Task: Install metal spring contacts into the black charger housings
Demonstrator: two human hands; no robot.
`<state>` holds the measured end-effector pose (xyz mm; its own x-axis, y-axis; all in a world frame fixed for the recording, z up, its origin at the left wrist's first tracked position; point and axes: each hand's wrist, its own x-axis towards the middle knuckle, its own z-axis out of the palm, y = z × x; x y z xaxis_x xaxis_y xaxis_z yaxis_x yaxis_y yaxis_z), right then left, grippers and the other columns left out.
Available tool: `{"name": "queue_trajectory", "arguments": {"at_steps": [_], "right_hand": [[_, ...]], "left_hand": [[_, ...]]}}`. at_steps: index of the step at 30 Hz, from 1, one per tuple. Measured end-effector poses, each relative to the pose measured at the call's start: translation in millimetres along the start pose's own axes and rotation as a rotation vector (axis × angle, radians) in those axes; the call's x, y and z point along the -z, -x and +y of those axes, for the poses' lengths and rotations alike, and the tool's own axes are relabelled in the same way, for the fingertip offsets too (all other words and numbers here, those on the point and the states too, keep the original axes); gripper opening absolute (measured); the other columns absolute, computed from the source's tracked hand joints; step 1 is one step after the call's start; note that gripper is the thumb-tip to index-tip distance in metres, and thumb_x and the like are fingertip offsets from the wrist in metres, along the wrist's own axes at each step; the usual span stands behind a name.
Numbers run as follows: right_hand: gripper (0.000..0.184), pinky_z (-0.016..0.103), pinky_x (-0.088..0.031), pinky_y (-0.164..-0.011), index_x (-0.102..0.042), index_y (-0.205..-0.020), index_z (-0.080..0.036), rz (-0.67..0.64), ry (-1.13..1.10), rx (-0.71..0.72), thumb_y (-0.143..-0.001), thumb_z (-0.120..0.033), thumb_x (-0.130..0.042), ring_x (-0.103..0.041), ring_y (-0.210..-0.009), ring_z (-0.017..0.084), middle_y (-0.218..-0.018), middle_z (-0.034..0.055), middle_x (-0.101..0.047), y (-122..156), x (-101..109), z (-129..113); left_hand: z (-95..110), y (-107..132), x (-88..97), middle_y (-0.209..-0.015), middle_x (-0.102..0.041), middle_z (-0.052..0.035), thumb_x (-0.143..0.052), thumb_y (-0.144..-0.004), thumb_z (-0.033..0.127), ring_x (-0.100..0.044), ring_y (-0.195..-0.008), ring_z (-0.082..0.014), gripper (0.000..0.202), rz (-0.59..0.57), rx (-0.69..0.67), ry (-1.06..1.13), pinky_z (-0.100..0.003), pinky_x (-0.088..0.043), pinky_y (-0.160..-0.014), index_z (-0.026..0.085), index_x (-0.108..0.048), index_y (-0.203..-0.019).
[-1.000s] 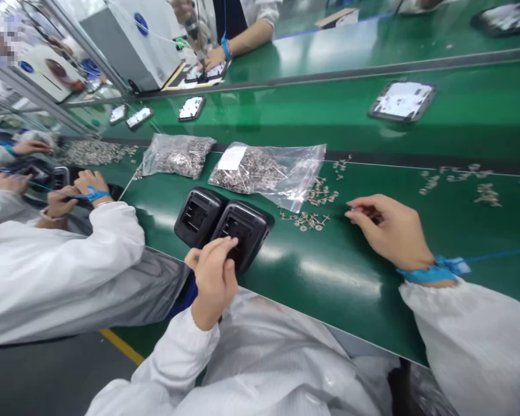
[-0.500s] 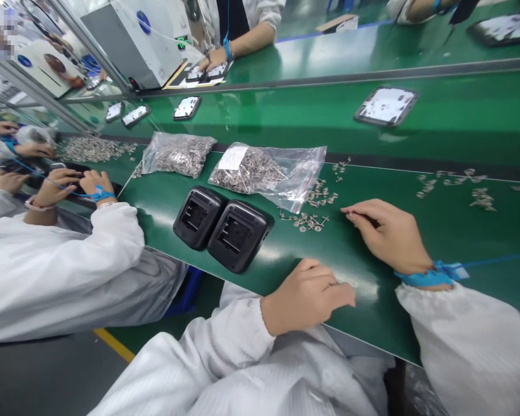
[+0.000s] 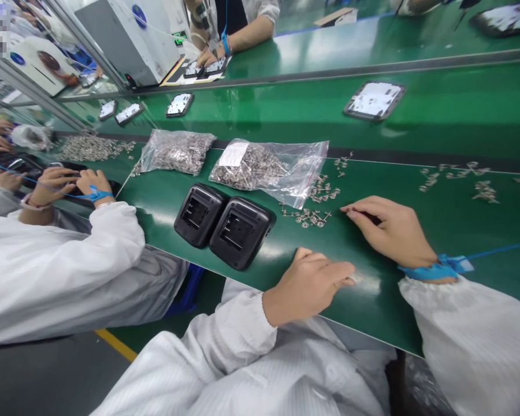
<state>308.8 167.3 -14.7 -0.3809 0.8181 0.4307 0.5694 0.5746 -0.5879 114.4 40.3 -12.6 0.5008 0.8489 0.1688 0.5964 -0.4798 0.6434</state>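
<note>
My left hand (image 3: 309,286) hovers over the near edge of the green bench with its fingers curled. Thumb and index finger are pressed together, with a small pale glint at their tips that I cannot make out. My right hand (image 3: 390,231), wearing a blue wrist strap (image 3: 437,268), pinches a tiny shiny metal piece (image 3: 350,211) between thumb and fingertips. Just left of its fingertips lie loose metal spring contacts (image 3: 307,217). Two black plastic housings (image 3: 240,234) with open recesses stand side by side, left of my left hand.
Two clear bags of metal contacts (image 3: 251,167) lie behind the housings. More loose contacts (image 3: 485,190) are scattered at the right. Beyond a dark rail, a green conveyor (image 3: 286,110) carries several flat units (image 3: 375,99). Co-workers' hands (image 3: 93,184) work at the left and across the line.
My left hand has risen slightly, and a pale glint now shows at its fingertips. My right hand keeps its pinch almost in place. The units on the conveyor have shifted slightly left in view.
</note>
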Motion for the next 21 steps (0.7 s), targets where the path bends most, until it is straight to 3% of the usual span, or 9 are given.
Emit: {"name": "queue_trajectory", "arguments": {"at_steps": [5, 8, 11, 14, 18, 21], "right_hand": [[0.023, 0.036, -0.056, -0.076, -0.076, -0.088, -0.023, -0.032, -0.071, -0.096, -0.096, -0.036, -0.059, -0.073, -0.089, 0.023, -0.096, 0.0075, -0.078, -2, 5, -5], [0.024, 0.034, -0.054, -0.074, -0.077, -0.089, -0.021, -0.03, -0.103, -0.126, -0.097, -0.036, -0.059, -0.071, -0.087, 0.022, -0.095, 0.008, -0.078, -3, 5, -6], [0.026, 0.031, -0.051, -0.069, -0.078, -0.09, -0.02, -0.017, -0.112, -0.131, -0.097, -0.034, -0.058, -0.069, -0.083, 0.019, -0.094, 0.0077, -0.077, -4, 5, -3], [0.024, 0.031, -0.051, -0.071, -0.077, -0.089, -0.02, -0.025, -0.156, -0.144, -0.096, -0.034, -0.058, -0.068, -0.079, 0.018, -0.095, 0.007, -0.077, -7, 5, 6], [0.025, 0.031, -0.054, -0.066, -0.075, -0.086, -0.018, 0.004, -0.321, -0.232, -0.092, -0.038, -0.06, -0.065, -0.066, 0.015, -0.095, 0.0079, -0.076, -11, 9, 17], [0.027, 0.032, -0.056, -0.065, -0.074, -0.082, -0.019, -0.002, -0.314, -0.259, -0.089, -0.041, -0.062, -0.064, -0.064, 0.015, -0.093, 0.0082, -0.076, -11, 10, 18]], "left_hand": [[1, 0, 2.5, -0.108, -0.069, -0.0045, -0.045, -0.11, 0.03, -0.064, -0.1, -0.0145, 0.024, 0.148, -0.023, 0.031, -0.033, -0.038, -0.087, 0.02, -0.067, -0.111], [0, 1, 2.4, -0.096, -0.069, -0.0031, -0.043, -0.108, 0.022, -0.062, -0.09, -0.0151, 0.024, 0.182, -0.038, 0.081, -0.033, -0.038, -0.081, 0.017, -0.066, -0.102], [-2, 0, 2.0, -0.085, -0.069, -0.0006, -0.04, -0.105, 0.012, -0.061, -0.081, -0.0145, 0.027, 0.188, -0.046, 0.122, -0.032, -0.038, -0.078, 0.018, -0.064, -0.094], [-3, -2, 0.9, -0.086, -0.071, -0.0005, -0.04, -0.104, 0.012, -0.062, -0.078, -0.0142, 0.027, 0.184, -0.039, 0.128, -0.032, -0.039, -0.079, 0.018, -0.064, -0.093], [-3, -6, -0.5, -0.087, -0.072, -0.0023, -0.045, -0.102, 0.013, -0.064, -0.082, -0.0174, 0.025, 0.102, -0.005, 0.025, -0.034, -0.039, -0.079, 0.018, -0.067, -0.093], [-5, -9, -1.4, -0.084, -0.073, -0.0018, -0.044, -0.098, 0.007, -0.066, -0.081, -0.0174, 0.028, 0.055, 0.027, 0.03, -0.034, -0.039, -0.081, 0.019, -0.068, -0.09]]}}
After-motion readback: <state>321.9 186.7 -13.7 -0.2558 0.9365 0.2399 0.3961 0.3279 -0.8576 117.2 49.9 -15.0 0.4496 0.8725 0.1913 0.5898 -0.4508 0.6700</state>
